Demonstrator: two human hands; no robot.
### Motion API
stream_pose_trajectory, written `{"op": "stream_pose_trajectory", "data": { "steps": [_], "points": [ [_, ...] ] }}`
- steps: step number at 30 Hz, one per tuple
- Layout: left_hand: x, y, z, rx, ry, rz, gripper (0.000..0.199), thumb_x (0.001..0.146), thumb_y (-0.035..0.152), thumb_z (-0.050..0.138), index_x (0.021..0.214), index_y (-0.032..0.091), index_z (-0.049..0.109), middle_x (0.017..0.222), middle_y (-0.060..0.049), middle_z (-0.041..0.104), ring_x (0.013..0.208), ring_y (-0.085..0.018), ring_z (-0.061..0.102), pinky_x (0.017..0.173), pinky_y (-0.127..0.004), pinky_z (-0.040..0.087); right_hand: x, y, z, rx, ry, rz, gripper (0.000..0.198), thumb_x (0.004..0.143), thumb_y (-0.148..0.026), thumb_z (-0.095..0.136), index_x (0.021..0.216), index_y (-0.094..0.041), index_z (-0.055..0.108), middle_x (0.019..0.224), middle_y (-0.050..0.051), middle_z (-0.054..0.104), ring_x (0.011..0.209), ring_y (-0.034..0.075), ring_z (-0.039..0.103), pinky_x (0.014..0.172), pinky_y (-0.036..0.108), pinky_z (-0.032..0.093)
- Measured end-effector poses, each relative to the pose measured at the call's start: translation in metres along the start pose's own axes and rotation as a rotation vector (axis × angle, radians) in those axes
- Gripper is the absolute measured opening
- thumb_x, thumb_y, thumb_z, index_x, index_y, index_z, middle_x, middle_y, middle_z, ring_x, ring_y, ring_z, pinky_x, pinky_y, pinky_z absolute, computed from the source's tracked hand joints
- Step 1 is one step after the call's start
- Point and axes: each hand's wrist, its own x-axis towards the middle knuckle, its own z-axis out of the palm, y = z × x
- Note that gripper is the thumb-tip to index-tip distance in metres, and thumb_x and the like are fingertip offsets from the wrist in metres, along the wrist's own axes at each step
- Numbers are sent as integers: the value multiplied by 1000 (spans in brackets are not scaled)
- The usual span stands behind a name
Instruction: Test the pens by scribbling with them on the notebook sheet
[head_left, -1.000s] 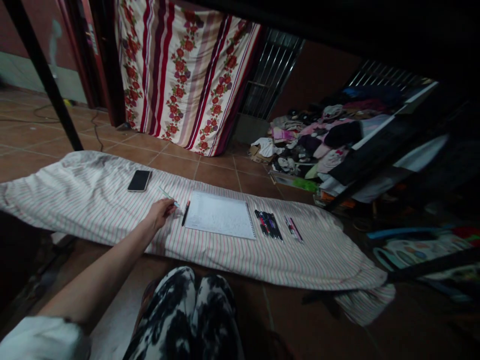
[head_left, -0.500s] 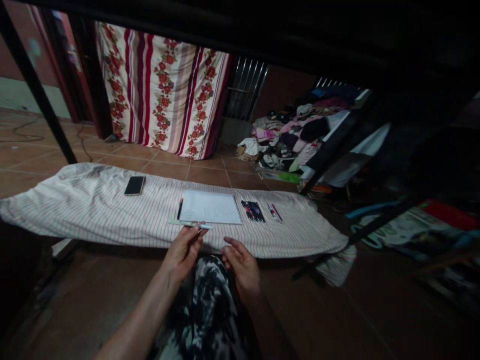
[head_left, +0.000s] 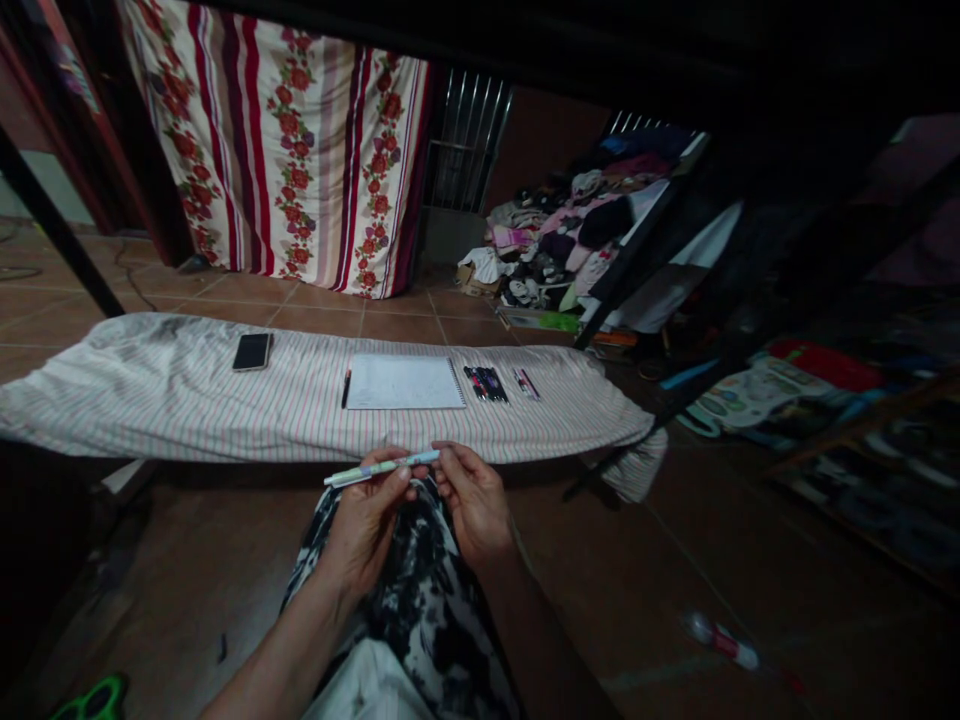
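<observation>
In the head view, a flowered, striped curtain (head_left: 322, 180) hangs over a tiled floor (head_left: 405, 328), behind a low surface spread with a striped cloth (head_left: 187, 400) where a notebook (head_left: 401, 382) lies. The pen (head_left: 382, 467) is slim, pale green with a whitish tip on one side and light blue on the other. It is above the person's lap, near the cloth's front edge, tilted slightly. The left hand (head_left: 364, 530) pinches its middle, thumb on the near side, green part jutting out; the right hand (head_left: 478, 505) has its fingertips closed on the blue end.
</observation>
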Motion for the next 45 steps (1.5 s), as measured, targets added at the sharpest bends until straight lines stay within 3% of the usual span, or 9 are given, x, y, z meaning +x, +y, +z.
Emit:
{"op": "stream_pose_trajectory", "data": {
  "steps": [5,9,13,17,19,25,32,38,45],
  "points": [
    [-16,10,-20,89,-163,-170,32,66,9,70,97,15,66,104,-9,67,96,-22,63,73,-23,52,-1,-6,-17,-95,-89,-50,24,64,-36,71,77,-17,70,57,-3,52,54,7,42,51,20,31],
    [-19,23,-37,131,-351,-358,30,68,17,68,98,13,67,100,-13,67,86,-25,65,56,-25,54,-7,-10,-26,-225,-234,-82,18,72,-33,65,79,-17,70,58,-3,52,53,7,42,51,21,32],
    [-19,32,-44,249,-481,-446,36,73,28,65,106,15,64,101,-15,65,80,-25,65,55,-30,54,-15,-18,-25,-376,-289,-144,14,74,-28,61,77,-19,71,70,0,59,58,9,47,53,21,36],
    [-20,35,-39,550,-510,-284,43,73,32,65,114,19,59,87,-9,67,63,-17,62,57,-27,50,-20,-19,-19,-468,-200,-234,14,72,-26,60,74,-20,72,76,2,64,68,13,55,60,22,43],
    [-20,34,-35,791,-470,-146,39,75,30,63,112,21,61,80,-5,67,59,-14,59,55,-23,47,-21,-14,-16,-462,-183,-202,12,69,-26,61,72,-20,72,77,3,65,74,15,58,65,24,45],
    [-23,23,-31,1259,-292,322,26,79,26,55,102,26,67,98,-4,70,90,-21,62,80,-25,44,-23,9,-12,-224,-144,82,27,62,-30,67,86,-18,67,71,1,64,61,12,56,54,22,43],
    [-24,13,-34,1467,-139,500,31,75,24,56,102,28,68,78,-7,68,74,-22,61,72,-27,45,-23,8,-11,-392,-110,106,16,67,-33,63,67,-17,62,54,-4,53,49,8,46,47,20,35],
    [-30,6,-36,1826,-222,758,44,74,13,48,115,22,59,80,-9,65,71,-22,59,65,-28,45,-30,-4,-9,-445,-101,51,16,71,-32,59,65,-17,59,54,-5,49,52,8,45,51,20,35],
    [-31,8,-26,1900,-273,778,26,87,17,35,99,15,59,67,-4,61,59,-17,60,52,-25,43,-31,-2,-15,-451,-163,-64,17,75,-33,57,78,-17,64,72,1,61,68,13,55,62,22,41]
  ]
}}
